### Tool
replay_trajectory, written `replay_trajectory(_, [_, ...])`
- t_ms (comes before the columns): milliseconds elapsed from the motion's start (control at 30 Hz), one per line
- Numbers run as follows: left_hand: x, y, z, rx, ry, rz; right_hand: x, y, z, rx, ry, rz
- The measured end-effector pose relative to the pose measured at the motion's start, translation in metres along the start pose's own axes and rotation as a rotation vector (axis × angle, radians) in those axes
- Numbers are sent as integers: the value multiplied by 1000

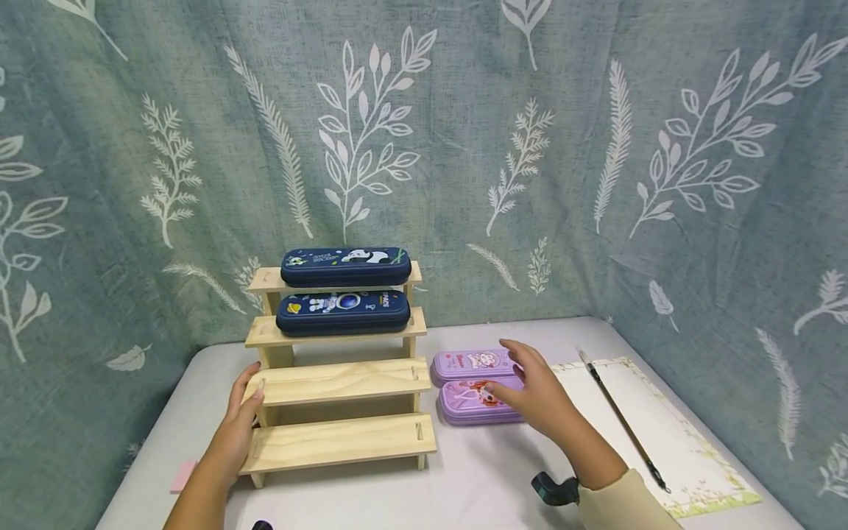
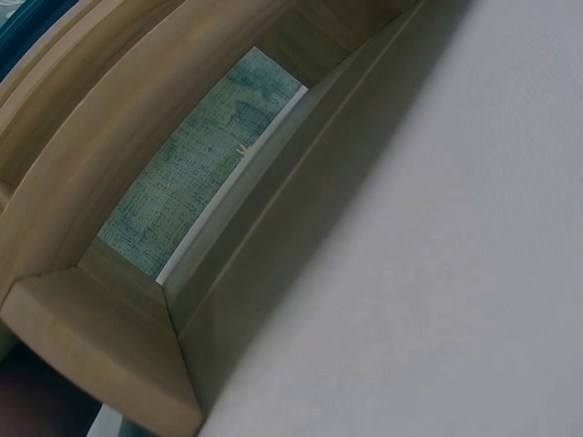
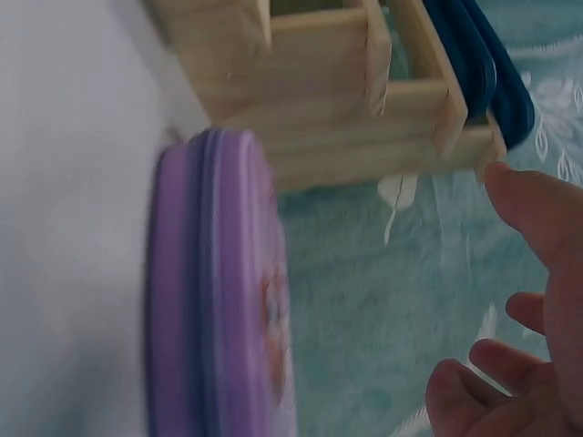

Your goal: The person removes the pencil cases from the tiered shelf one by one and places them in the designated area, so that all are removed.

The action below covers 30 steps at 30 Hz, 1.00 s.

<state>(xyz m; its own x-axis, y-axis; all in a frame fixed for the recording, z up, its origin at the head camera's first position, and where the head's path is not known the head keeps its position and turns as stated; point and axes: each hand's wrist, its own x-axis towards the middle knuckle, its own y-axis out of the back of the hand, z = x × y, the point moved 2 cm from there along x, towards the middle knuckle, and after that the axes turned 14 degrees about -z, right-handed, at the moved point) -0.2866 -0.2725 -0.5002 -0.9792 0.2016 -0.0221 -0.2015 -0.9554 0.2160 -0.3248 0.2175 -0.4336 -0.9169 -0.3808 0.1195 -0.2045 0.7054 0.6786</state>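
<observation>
A pale wooden step rack (image 1: 344, 379) stands on the table, its two upper steps carrying a dark blue panda pencil case (image 1: 347, 266) and a dark blue astronaut pencil case (image 1: 344, 313). At the rack's left end, my left hand (image 1: 228, 434) holds the edge between thumb and fingers. Two purple pencil cases lie right of the rack: a rear case (image 1: 453, 366) and a front case (image 1: 460, 401) with a cartoon figure. Over their right part hovers my right hand (image 1: 536, 394), thumb and fingers spread, nothing between them. In the right wrist view the front purple case (image 3: 214, 300) appears edge-on.
A brush (image 1: 623, 416) lies on a sheet of paper with a floral border (image 1: 709, 475) at the right. The two lower steps hold nothing. A pink piece (image 1: 182, 476) lies by the left forearm. Leaf-patterned cloth (image 1: 457, 132) hangs behind the table.
</observation>
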Motion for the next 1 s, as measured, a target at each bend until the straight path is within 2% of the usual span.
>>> replay_trajectory(233, [1, 0, -2, -9, 8, -3, 28, -20, -39, 102, 83, -83])
replay_trajectory(400, [3, 0, -2, -10, -1, -10, 45, -29, -66, 82, 116, -95])
replay_trajectory(733, [1, 2, -2, -8, -7, -9, 88, -37, -107, 25, 61, -114])
replay_trajectory(833, [2, 2, -3, -9, -4, -10, 97, -39, -114, 45, 38, -96])
replay_trajectory(1000, [2, 1, -2, -10, -5, -9, 112, -44, -125, 49, 52, -54])
